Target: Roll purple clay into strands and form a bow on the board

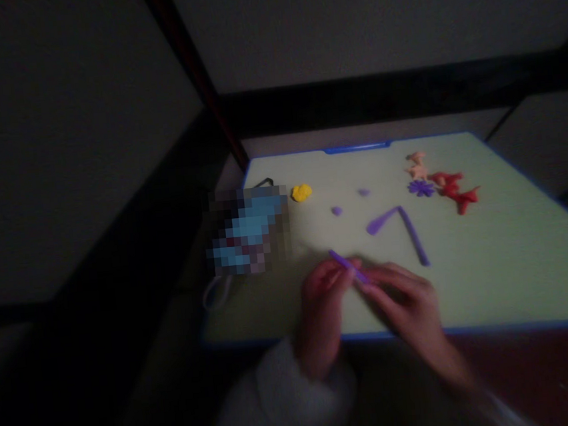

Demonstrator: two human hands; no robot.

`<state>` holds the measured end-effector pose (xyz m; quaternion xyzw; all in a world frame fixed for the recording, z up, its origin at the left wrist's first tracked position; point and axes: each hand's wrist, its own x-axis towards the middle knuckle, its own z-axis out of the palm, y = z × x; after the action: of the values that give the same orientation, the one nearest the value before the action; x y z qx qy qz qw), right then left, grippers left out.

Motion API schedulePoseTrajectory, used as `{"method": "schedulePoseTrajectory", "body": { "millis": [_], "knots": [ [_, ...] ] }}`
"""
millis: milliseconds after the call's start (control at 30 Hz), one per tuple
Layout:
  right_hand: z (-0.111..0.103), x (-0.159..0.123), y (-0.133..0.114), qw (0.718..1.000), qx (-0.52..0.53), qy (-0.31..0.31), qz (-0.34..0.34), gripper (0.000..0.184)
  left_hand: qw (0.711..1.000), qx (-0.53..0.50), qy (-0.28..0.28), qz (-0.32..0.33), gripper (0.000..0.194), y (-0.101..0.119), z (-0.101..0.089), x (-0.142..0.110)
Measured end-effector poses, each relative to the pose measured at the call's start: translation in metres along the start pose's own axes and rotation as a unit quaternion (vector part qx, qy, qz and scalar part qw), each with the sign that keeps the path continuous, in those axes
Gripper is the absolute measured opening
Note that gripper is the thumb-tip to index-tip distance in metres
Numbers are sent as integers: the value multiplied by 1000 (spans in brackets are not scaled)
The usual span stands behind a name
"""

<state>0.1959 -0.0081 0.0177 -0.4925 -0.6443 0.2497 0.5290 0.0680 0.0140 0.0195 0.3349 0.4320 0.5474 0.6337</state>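
Note:
Both hands meet near the front edge of a pale green mat (520,264) with a blue rim. My left hand (323,309) and my right hand (403,302) pinch a thin purple clay strip (347,266) between their fingertips; its far end sticks out up and to the left. Just beyond them lies a longer purple clay roll (406,228) bent into an angle. The picture is dim and blurred.
On the mat: a yellow clay lump (301,192), two small purple bits (337,211), a purple flower shape (421,188), red clay pieces (455,191) and a pale pink piece (416,163). A blurred-out blue item (250,233) sits at the mat's left. Dark walls stand behind.

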Motion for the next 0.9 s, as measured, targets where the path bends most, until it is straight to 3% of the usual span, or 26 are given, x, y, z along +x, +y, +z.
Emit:
{"method": "schedulePoseTrajectory", "body": {
  "millis": [133,233,333,400,500,667,767,900],
  "knots": [
    [-10,2,6,1000,-13,-10,22,21,980,182,-42,67,9,7,-13,9],
    [-19,5,15,997,-31,-33,56,36,905,388,-104,139,8,12,-24,20],
    [-23,8,22,994,-74,-59,61,32,809,535,-133,202,14,13,-31,27],
    [-24,9,24,991,-104,-71,47,29,770,585,-116,229,22,11,-33,25],
    [-22,8,23,987,-123,-96,29,32,732,625,-104,252,41,7,-31,14],
    [-21,8,23,988,-134,-74,23,31,631,708,-184,259,75,2,-20,-4],
    [-21,8,23,989,-131,-64,27,29,605,733,-203,236,81,-1,-18,-13],
    [-22,8,24,990,-126,-62,29,28,610,737,-187,221,86,-3,-16,-15]
  ]
}}
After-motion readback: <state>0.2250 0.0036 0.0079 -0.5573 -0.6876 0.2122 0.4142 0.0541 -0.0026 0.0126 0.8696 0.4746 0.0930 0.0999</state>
